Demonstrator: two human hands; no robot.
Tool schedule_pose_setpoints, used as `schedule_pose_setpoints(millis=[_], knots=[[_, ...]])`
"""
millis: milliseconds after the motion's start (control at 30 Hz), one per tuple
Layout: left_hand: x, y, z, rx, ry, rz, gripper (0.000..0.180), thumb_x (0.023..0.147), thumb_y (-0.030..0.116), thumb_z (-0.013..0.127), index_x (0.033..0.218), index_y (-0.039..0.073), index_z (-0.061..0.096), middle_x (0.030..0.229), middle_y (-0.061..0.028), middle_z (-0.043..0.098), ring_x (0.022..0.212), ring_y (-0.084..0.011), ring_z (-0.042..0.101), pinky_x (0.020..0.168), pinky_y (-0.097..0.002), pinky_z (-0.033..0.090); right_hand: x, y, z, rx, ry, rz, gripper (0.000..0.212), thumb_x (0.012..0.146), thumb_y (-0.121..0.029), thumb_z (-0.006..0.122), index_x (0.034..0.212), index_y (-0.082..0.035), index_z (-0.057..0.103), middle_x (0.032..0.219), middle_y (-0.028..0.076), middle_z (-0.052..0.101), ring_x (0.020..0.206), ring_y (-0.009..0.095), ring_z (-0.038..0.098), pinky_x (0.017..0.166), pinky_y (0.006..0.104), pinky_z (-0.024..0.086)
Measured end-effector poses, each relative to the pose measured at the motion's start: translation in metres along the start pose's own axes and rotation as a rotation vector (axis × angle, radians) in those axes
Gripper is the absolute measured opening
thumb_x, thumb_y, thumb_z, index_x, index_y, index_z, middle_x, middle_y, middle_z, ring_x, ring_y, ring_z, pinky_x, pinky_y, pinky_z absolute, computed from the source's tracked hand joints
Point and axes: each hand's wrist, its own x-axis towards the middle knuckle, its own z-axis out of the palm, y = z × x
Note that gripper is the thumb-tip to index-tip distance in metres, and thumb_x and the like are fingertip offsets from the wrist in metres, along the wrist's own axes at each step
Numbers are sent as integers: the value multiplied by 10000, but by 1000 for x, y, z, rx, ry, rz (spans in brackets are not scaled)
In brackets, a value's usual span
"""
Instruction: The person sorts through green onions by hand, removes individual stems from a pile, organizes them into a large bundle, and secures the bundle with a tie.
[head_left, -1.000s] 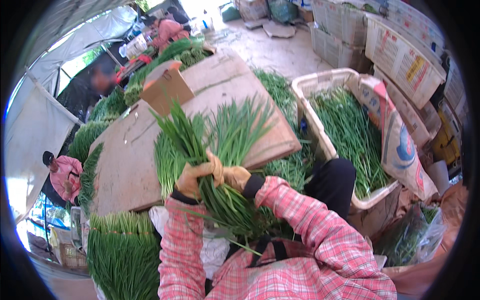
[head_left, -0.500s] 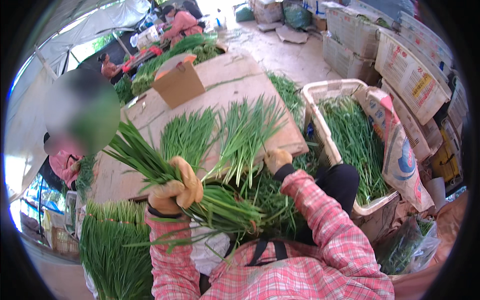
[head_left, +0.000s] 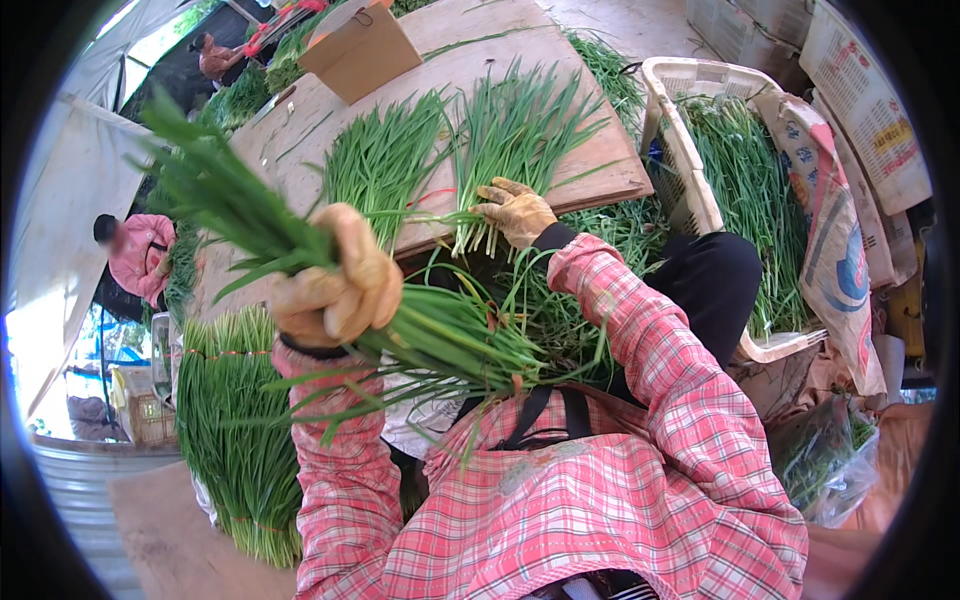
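Note:
My gloved left hand (head_left: pixel 338 282) is closed around a thick bunch of green chives (head_left: pixel 440 335). The leafy tips, blurred by motion, point up and left, while the stalk ends hang toward my lap. My gloved right hand (head_left: pixel 517 212) reaches to the pale stalk ends of a loose chive pile (head_left: pixel 525 125) on the wooden board, its fingers stretched out and a little apart. Beside that pile lies a second loose chive pile (head_left: pixel 385 155). Between the two piles, a thin red tie (head_left: pixel 432 194) shows near the board's front edge.
The wooden board (head_left: pixel 450 65) carries a cardboard box (head_left: pixel 362 55). At my left stand tied chive bundles (head_left: pixel 235 440). A white plastic crate (head_left: pixel 690 165) full of greens and a printed sack (head_left: pixel 835 230) are at the right. Loose greens (head_left: pixel 570 320) lie below the board; a person (head_left: pixel 142 255) sits far left.
My right hand has moved left from the board's edge onto the stalk ends of the right pile. My left hand with the bunch has come up and is blurred. The view has tilted down.

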Motion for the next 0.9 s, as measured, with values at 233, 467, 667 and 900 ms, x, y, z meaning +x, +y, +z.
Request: schedule_pose_setpoints(millis=[233, 467, 667, 900], knots=[[-2, 76, 25, 125, -613, -148, 90, 825, 22, 587, 855, -62, 585, 726, -116, 647, 633, -216, 631, 628, -324, 549, 28, 25, 5, 389, 167, 111, 154, 756, -164, 595, 875, -93, 663, 977, 108, 636, 944, 247, 586, 870, 334, 437], [-19, 66, 22, 55, -502, -38, 116, 825, 35, 558, 840, -77, 536, 604, -97, 597, 515, -177, 583, 521, -299, 509, 41, -57, -88, -349, 169, 433, 247, 772, -292, 576, 844, -66, 643, 853, 169, 630, 847, 329, 608, 747, 407, 476], [-14, 17, 17, -153, -165, 35, 228, 710, 96, 617, 809, -68, 492, 424, -44, 459, 314, -141, 384, 373, -290, 352, 38, -138, -120, -204, 158, 3, 353, 745, -104, 632, 1078, -14, 558, 1037, 175, 606, 774, 246, 623, 694, 339, 508], [15, 2, 22, -172, -144, -112, 378, 668, 214, 716, 884, -22, 516, 667, -124, 538, 427, -191, 456, 399, -321, 381, 73, -256, -118, 749, -201, -122, 556, 772, 0, 635, 1293, -63, 450, 1041, 49, 611, 770, 62, 532, 720, 221, 465]])
